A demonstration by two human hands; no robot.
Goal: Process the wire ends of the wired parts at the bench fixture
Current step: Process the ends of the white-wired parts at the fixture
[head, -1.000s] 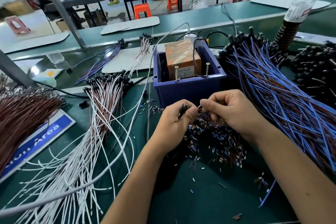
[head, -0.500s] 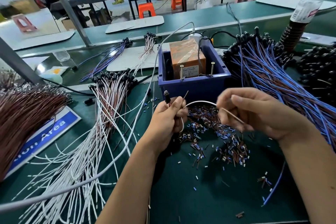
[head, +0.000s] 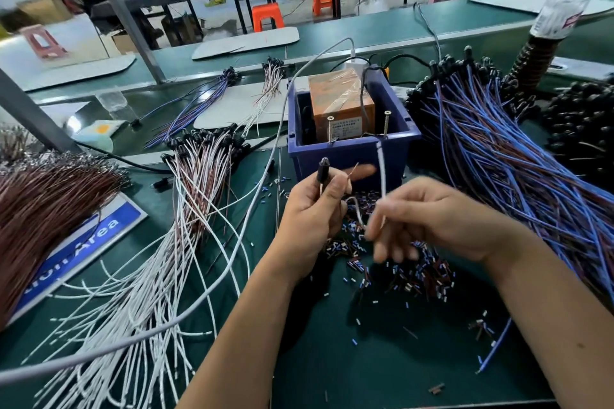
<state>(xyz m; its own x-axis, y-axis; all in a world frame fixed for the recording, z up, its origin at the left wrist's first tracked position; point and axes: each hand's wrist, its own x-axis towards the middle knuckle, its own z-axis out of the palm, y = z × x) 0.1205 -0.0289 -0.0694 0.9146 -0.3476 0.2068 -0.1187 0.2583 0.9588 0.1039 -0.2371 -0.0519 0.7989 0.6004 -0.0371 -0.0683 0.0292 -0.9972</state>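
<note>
My left hand grips a wired part by its small black head, with a brown wire end sticking up past its index finger. My right hand pinches the same part's white wire and holds its tip up just below the right-hand screw post of the fixture. The fixture is a blue bin holding an orange taped block, with two upright screws at its front rim. Both hands are in front of the bin, above a heap of cut insulation bits.
A fan of white and brown wired parts lies to the left, with a brown bundle beyond it. A big pile of blue and brown wired parts lies to the right. A grey cable crosses the green bench. A bottle stands at the far right.
My hands have drawn apart from a close pinch. My right hand has slid along the white wire and swung its end up toward the bin's right screw. My left hand rose slightly.
</note>
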